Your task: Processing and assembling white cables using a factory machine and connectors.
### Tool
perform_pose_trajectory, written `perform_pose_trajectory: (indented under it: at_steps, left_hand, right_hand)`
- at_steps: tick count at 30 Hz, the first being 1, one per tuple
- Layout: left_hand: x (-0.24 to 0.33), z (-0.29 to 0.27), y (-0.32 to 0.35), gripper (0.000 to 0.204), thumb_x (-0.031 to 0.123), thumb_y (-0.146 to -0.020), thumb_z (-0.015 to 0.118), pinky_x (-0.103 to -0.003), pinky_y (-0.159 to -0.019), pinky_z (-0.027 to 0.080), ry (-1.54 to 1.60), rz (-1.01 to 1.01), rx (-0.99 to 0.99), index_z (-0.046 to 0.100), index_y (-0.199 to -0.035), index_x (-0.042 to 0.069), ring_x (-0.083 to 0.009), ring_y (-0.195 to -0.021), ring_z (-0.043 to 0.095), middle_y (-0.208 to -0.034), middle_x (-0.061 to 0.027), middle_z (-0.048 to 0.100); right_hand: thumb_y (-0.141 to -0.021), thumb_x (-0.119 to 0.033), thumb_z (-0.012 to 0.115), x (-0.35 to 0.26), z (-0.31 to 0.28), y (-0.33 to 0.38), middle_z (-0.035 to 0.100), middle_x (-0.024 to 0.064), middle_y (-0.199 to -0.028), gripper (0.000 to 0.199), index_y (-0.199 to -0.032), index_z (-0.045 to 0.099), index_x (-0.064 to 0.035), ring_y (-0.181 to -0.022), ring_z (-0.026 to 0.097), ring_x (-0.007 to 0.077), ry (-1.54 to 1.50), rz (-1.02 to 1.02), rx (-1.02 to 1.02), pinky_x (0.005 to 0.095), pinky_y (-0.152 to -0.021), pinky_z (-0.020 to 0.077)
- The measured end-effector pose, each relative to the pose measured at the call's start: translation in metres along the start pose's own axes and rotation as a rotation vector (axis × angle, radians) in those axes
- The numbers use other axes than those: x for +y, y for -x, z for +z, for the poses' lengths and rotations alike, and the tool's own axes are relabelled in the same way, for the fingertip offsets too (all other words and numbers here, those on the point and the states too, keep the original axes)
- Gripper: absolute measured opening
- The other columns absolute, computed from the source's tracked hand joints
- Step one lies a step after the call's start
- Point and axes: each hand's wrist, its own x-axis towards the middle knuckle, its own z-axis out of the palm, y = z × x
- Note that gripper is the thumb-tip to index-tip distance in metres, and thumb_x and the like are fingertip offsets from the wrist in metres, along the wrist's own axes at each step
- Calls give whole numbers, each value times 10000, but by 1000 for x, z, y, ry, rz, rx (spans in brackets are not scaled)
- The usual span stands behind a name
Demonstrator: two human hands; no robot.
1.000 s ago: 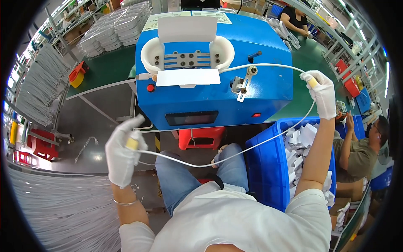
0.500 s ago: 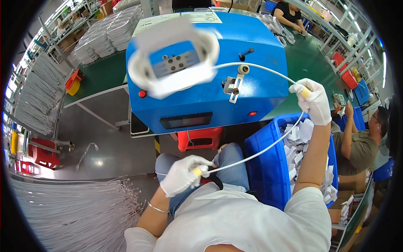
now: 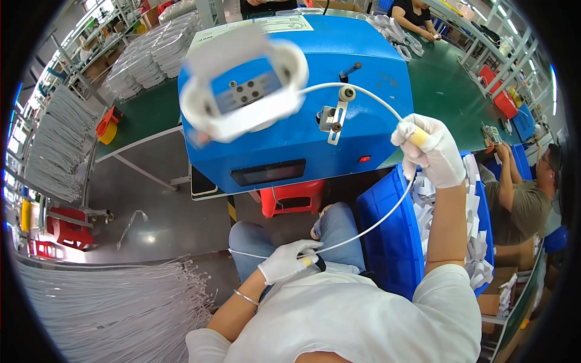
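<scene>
A white cable [image 3: 327,84] runs from a blurred white frame-like part [image 3: 257,121] on the blue machine [image 3: 266,148] over to my right hand. My right hand [image 3: 431,151], in a white glove with yellowish finger patches, is closed round it in front of the machine's right side. From there the cable sags in a curve to my left hand [image 3: 289,262]. Low above my lap, that gloved hand is also closed on the cable. A loose end trails to the left across my thigh. The blurred part's exact shape cannot be made out.
A blue bin [image 3: 387,242] of white pieces stands by my right arm. Many white cables [image 3: 109,302] lie at lower left. A red stool [image 3: 293,198] is under the machine. Stacked clear trays [image 3: 142,57] sit behind left; a co-worker [image 3: 523,193] works at right.
My right hand has shifted left toward the machine. My left hand has moved right and slightly down. Both keep hold of the cable, and my hands are closer together.
</scene>
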Motion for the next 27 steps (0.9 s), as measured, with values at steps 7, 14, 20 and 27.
perform_pose_trajectory:
  at_steps: [7,14,20,27]
  left_hand:
    - [3,7,-20,350,171,-863,586,-308,-849,458,-103,103,-82,577,-1202,81,-202,-882,609,-973,-115,653]
    - [65,-12,-21,362,157,-862,611,-283,-845,463,-177,277,-119,576,-1205,49,-140,-894,592,-975,-73,643]
    - [143,-79,30,423,176,-829,645,-318,-833,487,-596,610,50,553,-1233,89,-273,-936,612,-1067,-131,624]
    - [270,-157,83,164,-23,-795,594,-223,-702,489,-625,732,721,688,-928,-5,-83,-754,581,-838,-62,669]
  right_hand:
    - [-911,-192,574,4,2,2,479,-14,-535,256,-792,578,34,-360,399,33,-42,-48,27,197,-339,419]
    - [-912,-190,573,-5,20,-5,487,-17,-534,246,-797,593,26,-363,420,40,-6,-49,15,196,-348,422]
    - [-880,-92,599,-11,39,-28,577,4,-650,104,-862,643,1,-517,525,60,489,-447,104,184,-511,444]
    - [-807,-142,679,-60,16,-124,653,61,-812,78,-843,700,-76,-716,607,177,1182,-1274,256,275,-650,490]
